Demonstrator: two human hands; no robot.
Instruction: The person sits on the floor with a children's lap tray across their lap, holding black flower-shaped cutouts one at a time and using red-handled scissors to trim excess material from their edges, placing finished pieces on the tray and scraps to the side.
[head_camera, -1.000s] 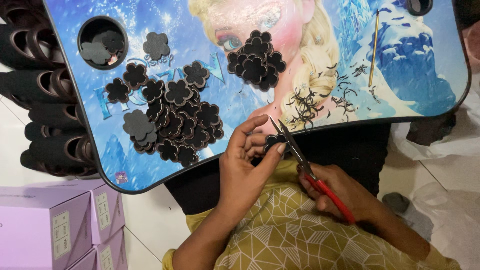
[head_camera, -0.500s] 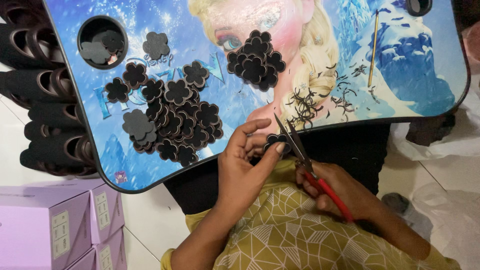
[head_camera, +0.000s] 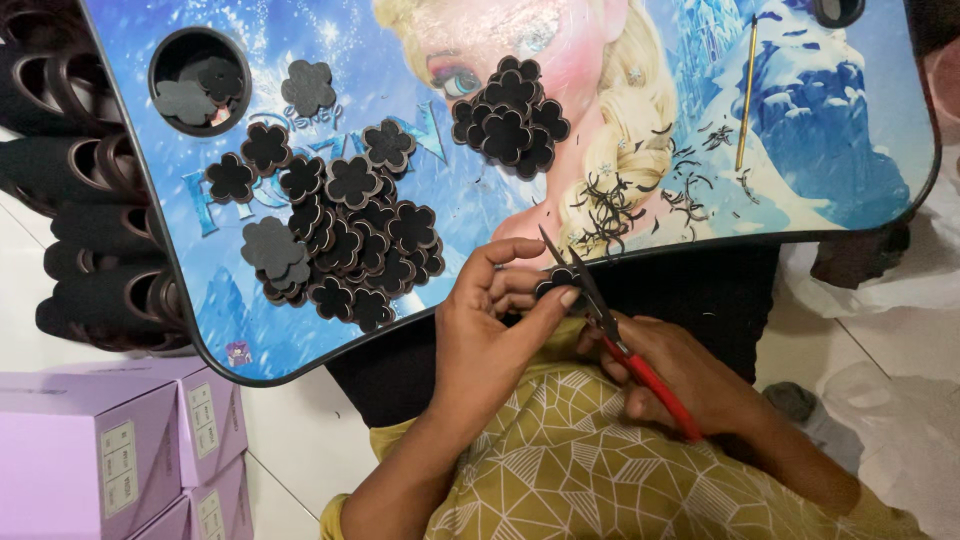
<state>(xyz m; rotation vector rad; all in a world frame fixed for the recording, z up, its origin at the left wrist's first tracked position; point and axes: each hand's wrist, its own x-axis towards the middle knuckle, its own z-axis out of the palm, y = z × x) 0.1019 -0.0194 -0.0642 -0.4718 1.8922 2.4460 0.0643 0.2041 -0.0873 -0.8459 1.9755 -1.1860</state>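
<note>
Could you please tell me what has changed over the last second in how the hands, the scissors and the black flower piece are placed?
Very little: the scissors in the right hand shifted slightly against the small black flower piece, which the left hand keeps pinched. The flower piles and the tray table stayed put.

1. The left hand (head_camera: 490, 330) pinches a small dark flower piece (head_camera: 556, 281) at the desk (head_camera: 850, 150) edge.
2. The right hand (head_camera: 680, 375) holds red-handled scissors (head_camera: 600, 310), blades touching the piece.
3. Dark flower cutouts (head_camera: 345, 250) lie piled on the desk.

Flower cutouts (head_camera: 340, 235) on lap table (head_camera: 830, 160)
</note>
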